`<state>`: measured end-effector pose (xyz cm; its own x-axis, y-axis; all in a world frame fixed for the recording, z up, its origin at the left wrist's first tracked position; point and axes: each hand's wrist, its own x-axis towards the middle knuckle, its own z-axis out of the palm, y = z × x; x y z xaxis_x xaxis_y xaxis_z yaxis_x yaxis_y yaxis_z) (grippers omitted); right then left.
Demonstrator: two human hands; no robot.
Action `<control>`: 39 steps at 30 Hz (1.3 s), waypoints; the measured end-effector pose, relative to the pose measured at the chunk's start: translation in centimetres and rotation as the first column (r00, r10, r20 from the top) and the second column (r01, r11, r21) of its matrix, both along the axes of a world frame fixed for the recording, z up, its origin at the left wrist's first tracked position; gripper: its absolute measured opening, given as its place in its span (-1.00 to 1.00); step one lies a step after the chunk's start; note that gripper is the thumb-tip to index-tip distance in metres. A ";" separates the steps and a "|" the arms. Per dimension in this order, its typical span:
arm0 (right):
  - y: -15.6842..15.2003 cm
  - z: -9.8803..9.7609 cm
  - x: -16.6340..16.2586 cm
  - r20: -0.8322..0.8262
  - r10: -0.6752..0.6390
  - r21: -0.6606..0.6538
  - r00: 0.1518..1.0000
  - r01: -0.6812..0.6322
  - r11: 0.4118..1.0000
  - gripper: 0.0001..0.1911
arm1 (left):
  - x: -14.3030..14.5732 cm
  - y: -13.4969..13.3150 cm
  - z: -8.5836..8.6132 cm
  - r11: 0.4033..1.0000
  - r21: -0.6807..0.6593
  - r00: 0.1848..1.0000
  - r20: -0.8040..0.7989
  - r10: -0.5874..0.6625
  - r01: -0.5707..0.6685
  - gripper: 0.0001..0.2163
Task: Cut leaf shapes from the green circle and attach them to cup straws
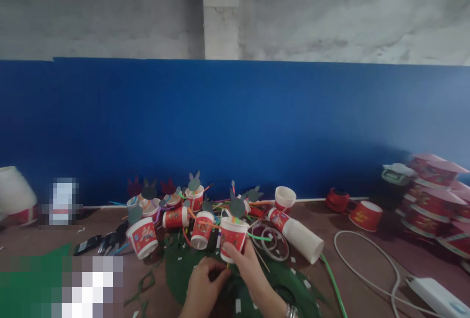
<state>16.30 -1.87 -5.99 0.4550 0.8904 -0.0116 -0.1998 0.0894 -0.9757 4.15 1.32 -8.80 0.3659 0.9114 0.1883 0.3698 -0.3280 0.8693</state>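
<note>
My right hand (pixel 250 265) is closed around a red paper cup (pixel 233 236) with a white rim, holding it upright near the table's front. A dark rabbit-eared paper head (pixel 237 206) rises above that cup's rim, and a green strip (pixel 260 237) sticks out at its side. Just below the cup's base, my left hand (pixel 206 279) has thumb and finger pinched together by a small yellowish end; what exactly lies in the pinch is too small to make out. Close to the hands, another decorated red cup (pixel 201 230) leans on the table.
Several cups with eared heads crowd the back, one red cup (pixel 142 237) at left. A stack of white cups (pixel 304 240) lies on its side. Green felt-like material (pixel 176 269), clear tape rolls (pixel 278 244), scissors (pixel 110 242), a white cable (pixel 370 240) and red tubs (pixel 428 213) surround the workspace.
</note>
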 end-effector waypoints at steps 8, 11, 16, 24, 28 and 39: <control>1.4 -0.1 0.2 0.338 -0.067 -0.154 0.939 0.126 0.980 -0.63 | -1.0 0.7 -0.2 0.953 0.124 0.954 0.156 0.258 -0.278 -0.63; 1.2 0.3 -0.2 0.408 -0.043 -0.173 0.912 0.124 0.977 -0.63 | -1.1 0.9 -0.2 0.946 0.124 0.949 0.136 0.283 -0.300 -0.63; 0.5 -0.1 0.2 0.542 0.003 -0.105 0.840 0.065 0.992 -0.63 | -1.1 0.8 0.4 0.936 0.077 0.928 0.182 0.326 -0.344 -0.64; -1.4 0.9 3.2 0.820 0.217 -0.298 0.530 0.071 0.952 -0.82 | -1.4 1.3 0.9 0.879 -0.020 0.829 0.322 0.457 -0.477 -0.61; -2.7 2.0 3.2 0.848 0.421 -0.445 0.322 0.000 0.896 -0.79 | -1.6 1.5 0.7 0.875 -0.100 0.796 0.377 0.474 -0.474 -0.61; -4.4 1.4 3.0 0.818 0.551 -0.555 0.164 -0.026 0.832 -0.69 | -1.6 1.4 0.9 0.876 -0.138 0.788 0.389 0.478 -0.463 -0.60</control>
<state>19.31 -6.28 -4.64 0.0630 0.9904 -0.1234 0.9270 -0.1039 -0.3603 2.55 2.75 -7.89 -0.2101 0.9593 0.1885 0.0899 -0.1731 0.9808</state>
